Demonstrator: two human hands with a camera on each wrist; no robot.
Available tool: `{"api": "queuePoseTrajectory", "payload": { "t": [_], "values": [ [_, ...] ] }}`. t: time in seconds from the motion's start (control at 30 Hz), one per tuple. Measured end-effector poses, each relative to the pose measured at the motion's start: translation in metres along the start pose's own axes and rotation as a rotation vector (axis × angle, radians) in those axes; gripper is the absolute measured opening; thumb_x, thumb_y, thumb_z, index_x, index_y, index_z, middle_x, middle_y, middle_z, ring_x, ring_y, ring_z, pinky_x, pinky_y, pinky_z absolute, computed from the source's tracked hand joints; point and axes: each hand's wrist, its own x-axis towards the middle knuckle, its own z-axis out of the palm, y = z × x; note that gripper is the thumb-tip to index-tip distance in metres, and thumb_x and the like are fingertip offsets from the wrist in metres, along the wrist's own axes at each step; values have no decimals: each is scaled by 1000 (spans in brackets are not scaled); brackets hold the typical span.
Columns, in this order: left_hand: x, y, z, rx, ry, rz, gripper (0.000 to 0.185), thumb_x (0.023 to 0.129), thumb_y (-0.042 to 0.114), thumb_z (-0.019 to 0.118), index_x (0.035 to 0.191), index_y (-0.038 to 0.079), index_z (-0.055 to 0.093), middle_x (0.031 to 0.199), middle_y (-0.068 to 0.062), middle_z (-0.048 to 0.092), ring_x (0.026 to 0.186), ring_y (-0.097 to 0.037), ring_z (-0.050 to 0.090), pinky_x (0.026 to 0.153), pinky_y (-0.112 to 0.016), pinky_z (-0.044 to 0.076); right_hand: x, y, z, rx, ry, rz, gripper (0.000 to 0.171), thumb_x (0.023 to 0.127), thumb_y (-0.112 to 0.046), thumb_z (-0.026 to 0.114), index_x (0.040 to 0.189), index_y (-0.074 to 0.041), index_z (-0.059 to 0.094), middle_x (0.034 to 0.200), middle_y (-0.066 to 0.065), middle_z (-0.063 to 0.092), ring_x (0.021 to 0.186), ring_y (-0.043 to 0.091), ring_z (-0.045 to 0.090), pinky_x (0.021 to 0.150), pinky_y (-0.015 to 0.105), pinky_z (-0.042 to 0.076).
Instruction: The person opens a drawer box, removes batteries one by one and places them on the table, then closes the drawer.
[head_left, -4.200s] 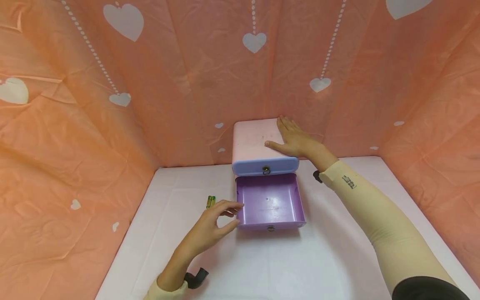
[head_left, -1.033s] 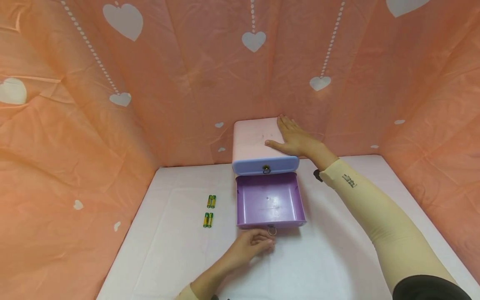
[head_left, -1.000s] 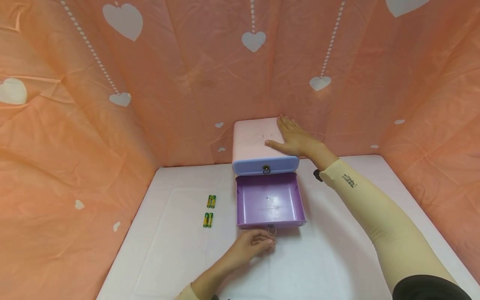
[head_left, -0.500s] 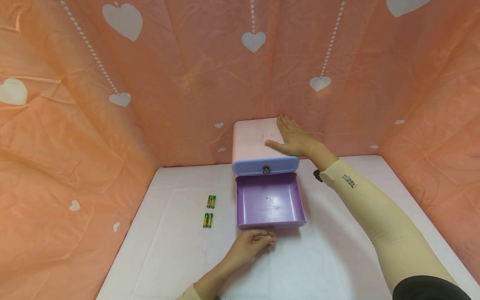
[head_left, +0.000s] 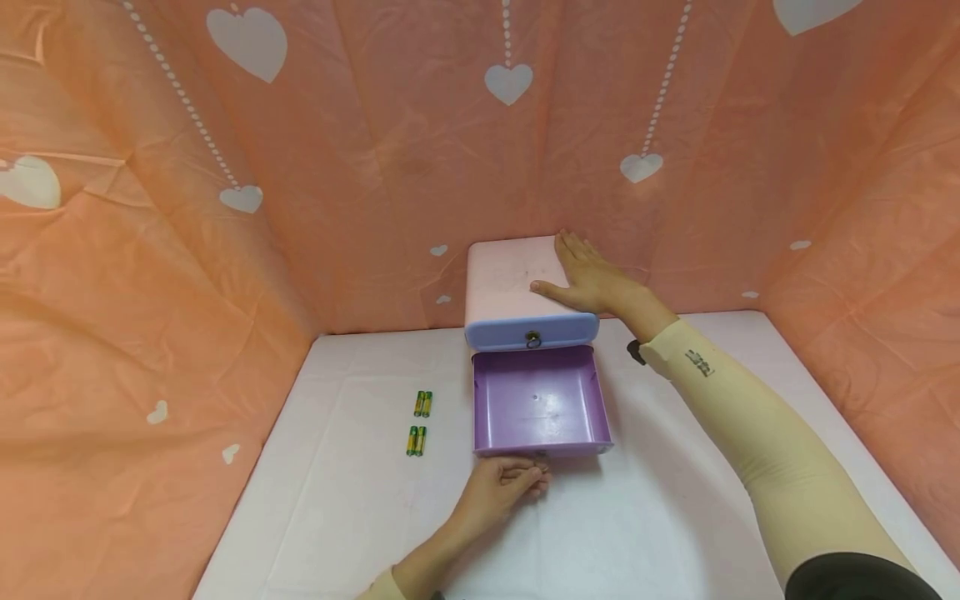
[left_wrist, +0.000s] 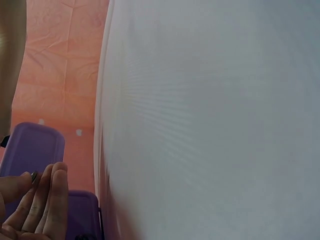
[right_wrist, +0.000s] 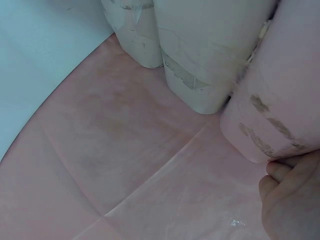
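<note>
A white desk sits inside pink heart walls. The left hand pinches the ring on the open purple drawer at the desk's middle. The right hand lies flat on the box.

A small dark mark is printed on the right sleeve, too small to read.

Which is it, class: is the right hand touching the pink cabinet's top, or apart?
Touching. The head view shows the right hand lying flat, fingers straight, on the pink cabinet.

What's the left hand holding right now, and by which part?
The left hand pinches the open purple drawer by the small ring pull on its front.
</note>
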Motion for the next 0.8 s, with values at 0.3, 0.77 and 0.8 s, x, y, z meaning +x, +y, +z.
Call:
{"api": "queuePoseTrajectory", "payload": {
  "t": [0.3,0.77,0.8],
  "values": [
    [-1,3,1,-21,12,0,20,105,3,67,117,-12,73,108,-24,79,102,-41,78,85,-29,65,-1,-1,-1,8,-8,5,113,103,-76,40,167,4,-6,177,22,-12,165,33,-12,134,49,-7],
    [-2,5,1,0,9,25,19,104,3,69,115,-11,74,106,-23,79,100,-38,79,85,-30,65,-1,-1,-1,8,-3,3,111,105,-74,41,167,5,-5,177,23,-10,166,33,-11,134,49,-6],
    [-2,6,0,4,9,28,19,104,3,69,115,-11,74,106,-23,79,100,-38,79,85,-31,65,-1,-2,-1,9,-8,7,111,104,-74,40,167,5,-5,178,23,-11,166,33,-11,134,49,-6]
  ]
}}
